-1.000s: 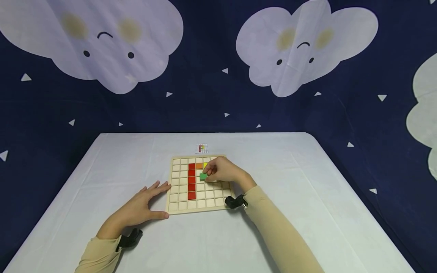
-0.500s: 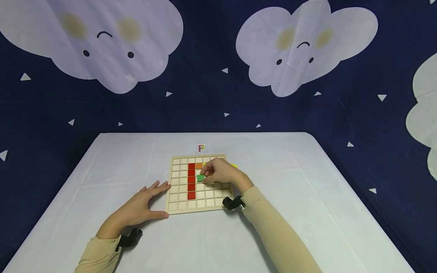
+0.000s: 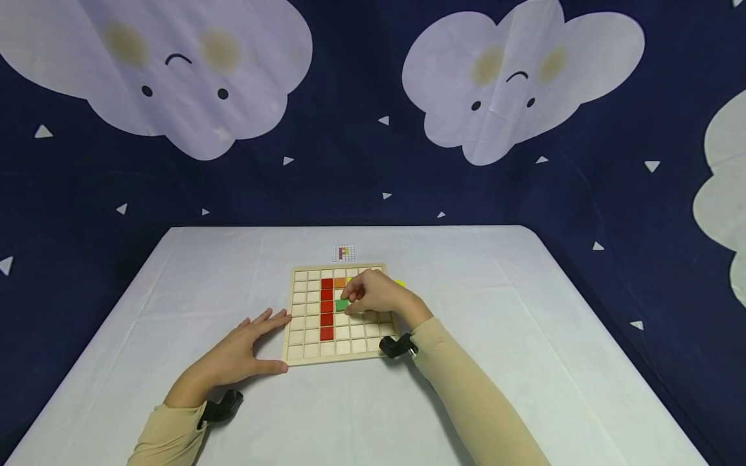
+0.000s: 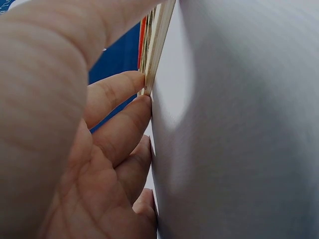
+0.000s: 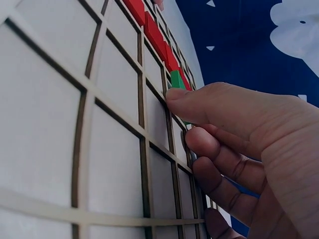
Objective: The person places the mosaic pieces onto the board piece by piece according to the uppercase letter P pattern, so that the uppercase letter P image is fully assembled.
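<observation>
A wooden grid board (image 3: 311,351) lies on the table, with a column of red tiles (image 3: 327,307) and an orange tile (image 3: 340,283) in its cells. My right hand (image 3: 381,292) pinches a green tile (image 3: 341,305) between thumb and fingers, at the cell just right of the middle red tile. In the right wrist view the thumb touches the green tile (image 5: 176,79) beside the red ones. My left hand (image 3: 233,353) touches the board's left edge, fingers spread and thumb by the near left corner; the left wrist view shows its fingertips against the board's side (image 4: 158,45).
Behind the board lies a small printed card (image 3: 344,253) with a coloured grid pattern. A bit of yellow (image 3: 399,283) shows past the right wrist, and a mostly hidden yellow tile (image 3: 350,281) sits beside the orange one. A dark blue cloud-patterned cloth (image 3: 350,175) hangs behind the white table (image 3: 495,291).
My right hand has shifted slightly left and nearer with the green tile, which is now next to the red column. Yellow has come into sight past the right wrist. The left hand stays put.
</observation>
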A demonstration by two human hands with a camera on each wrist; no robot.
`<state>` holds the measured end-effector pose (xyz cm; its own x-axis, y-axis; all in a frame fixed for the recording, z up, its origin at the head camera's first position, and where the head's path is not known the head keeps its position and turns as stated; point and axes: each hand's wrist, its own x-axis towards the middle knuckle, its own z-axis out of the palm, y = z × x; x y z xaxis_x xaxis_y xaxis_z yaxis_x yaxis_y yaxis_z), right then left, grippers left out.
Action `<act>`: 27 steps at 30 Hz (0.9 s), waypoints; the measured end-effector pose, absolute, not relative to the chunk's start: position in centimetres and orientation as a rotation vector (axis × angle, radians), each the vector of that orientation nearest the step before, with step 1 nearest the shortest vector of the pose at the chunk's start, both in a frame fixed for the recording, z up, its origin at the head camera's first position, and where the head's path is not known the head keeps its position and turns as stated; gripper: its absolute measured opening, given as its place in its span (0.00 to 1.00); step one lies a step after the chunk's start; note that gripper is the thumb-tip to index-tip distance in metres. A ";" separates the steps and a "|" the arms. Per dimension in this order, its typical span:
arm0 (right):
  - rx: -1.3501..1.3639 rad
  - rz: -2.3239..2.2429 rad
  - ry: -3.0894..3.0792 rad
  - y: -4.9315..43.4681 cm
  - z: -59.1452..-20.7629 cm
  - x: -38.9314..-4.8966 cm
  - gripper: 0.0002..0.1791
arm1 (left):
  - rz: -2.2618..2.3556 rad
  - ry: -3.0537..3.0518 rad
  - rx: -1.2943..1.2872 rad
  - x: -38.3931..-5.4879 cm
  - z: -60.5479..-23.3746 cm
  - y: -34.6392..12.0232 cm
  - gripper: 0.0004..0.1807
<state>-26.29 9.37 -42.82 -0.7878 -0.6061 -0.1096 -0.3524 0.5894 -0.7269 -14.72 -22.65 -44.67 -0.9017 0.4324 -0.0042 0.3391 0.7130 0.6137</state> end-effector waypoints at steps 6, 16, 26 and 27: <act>-0.785 -1.010 2.478 9.3 -42.8 -26.4 0.10 | 0.939 2.771 0.624 -14.7 -44.6 -22.6 0.51; -0.792 -1.004 2.483 9.3 -42.7 -26.3 0.11 | 0.941 2.768 0.620 -14.8 -44.7 -22.6 0.51; -0.786 -1.018 2.473 9.3 -42.8 -26.3 0.11 | 0.958 2.761 0.622 -14.8 -44.7 -22.7 0.51; -0.787 -1.020 2.468 9.3 -42.8 -26.3 0.11 | 0.956 2.761 0.624 -14.8 -44.7 -22.7 0.51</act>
<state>-26.33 9.31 -42.83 -0.7820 -0.6136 -0.1090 -0.3575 0.5850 -0.7280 -14.77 -22.70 -44.74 -0.9015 0.4326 -0.0091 0.3343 0.7096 0.6203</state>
